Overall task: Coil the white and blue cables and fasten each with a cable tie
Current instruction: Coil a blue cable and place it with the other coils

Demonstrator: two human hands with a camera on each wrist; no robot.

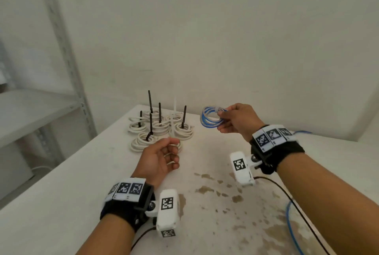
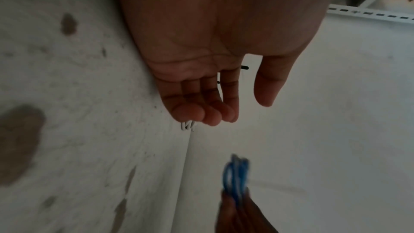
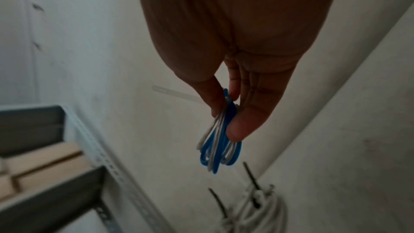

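While our right hand [image 1: 238, 120] pinched the blue and white coil [image 1: 211, 119] aloft, right of the tied white coils [image 1: 160, 127], our nearer left hand [image 1: 159, 159] hung empty, fingers loosely curled.

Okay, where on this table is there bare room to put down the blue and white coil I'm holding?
The coil hangs from your right hand. The bare tabletop right beneath it, between the tied white coils and your right wrist, looks free. The near-left stretch beside your left hand is bare too. The far-left corner is crowded with coils and upright ties.
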